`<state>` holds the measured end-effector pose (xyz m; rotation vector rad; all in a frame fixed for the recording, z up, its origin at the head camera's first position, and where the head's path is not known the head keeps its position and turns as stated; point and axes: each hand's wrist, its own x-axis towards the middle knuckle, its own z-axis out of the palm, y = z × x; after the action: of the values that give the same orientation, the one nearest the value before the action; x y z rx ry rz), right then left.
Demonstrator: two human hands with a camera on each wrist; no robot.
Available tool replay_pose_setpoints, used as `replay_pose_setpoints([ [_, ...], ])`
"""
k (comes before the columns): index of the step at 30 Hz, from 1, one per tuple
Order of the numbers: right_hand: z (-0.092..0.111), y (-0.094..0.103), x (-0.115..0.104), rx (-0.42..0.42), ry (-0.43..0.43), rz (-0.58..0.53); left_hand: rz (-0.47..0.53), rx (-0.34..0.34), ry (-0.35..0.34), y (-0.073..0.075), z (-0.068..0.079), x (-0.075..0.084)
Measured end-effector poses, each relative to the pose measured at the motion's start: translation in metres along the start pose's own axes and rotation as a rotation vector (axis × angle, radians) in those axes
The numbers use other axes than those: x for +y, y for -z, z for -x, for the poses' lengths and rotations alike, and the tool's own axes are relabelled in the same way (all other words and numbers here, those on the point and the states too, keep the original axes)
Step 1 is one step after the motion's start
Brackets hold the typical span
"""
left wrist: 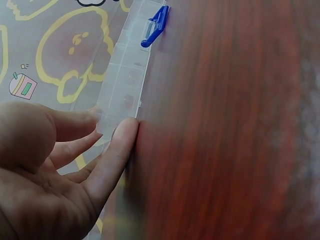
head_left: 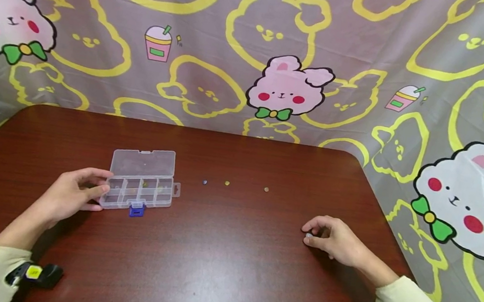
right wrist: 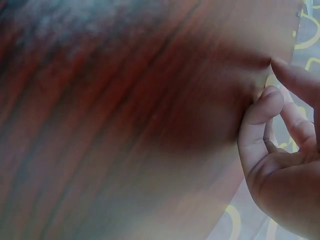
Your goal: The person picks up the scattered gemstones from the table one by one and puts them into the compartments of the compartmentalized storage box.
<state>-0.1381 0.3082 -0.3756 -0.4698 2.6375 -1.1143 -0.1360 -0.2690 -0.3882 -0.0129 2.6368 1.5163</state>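
Observation:
A clear plastic compartment box [head_left: 140,194] lies with its lid [head_left: 143,164] raised at the back and a blue latch [head_left: 137,210] at the front. My left hand [head_left: 75,193] holds its left end, thumb and fingers around the edge; the left wrist view shows the hand [left wrist: 75,165] at the box's end [left wrist: 120,85]. Small beads or gems sit in some compartments, too small to tell. On the right, my right hand [head_left: 335,240] reaches down to the table, thumb and index finger apart around a small pale-blue bead-like piece [head_left: 308,235]. The right wrist view hides this piece behind the thumb.
Three small pieces lie apart on the brown table [head_left: 228,260] right of the box: a blue one [head_left: 205,182], a yellow one [head_left: 227,183] and a tan one [head_left: 266,189]. A patterned cloth [head_left: 219,42] hangs behind and along the sides of the table.

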Motion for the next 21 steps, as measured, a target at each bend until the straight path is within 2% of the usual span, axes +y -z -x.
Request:
replay_pose_setpoints([
  [10, 0.0014, 0.0035, -0.0001, -0.014, -0.039, 0.01, 0.001, 0.001, 0.012, -0.0003, -0.0003, 0.0022],
  [21, -0.0014, 0.0003, -0.0063, -0.018, -0.034, 0.02, 0.0, 0.009, 0.006, -0.0007, -0.0001, 0.0023],
])
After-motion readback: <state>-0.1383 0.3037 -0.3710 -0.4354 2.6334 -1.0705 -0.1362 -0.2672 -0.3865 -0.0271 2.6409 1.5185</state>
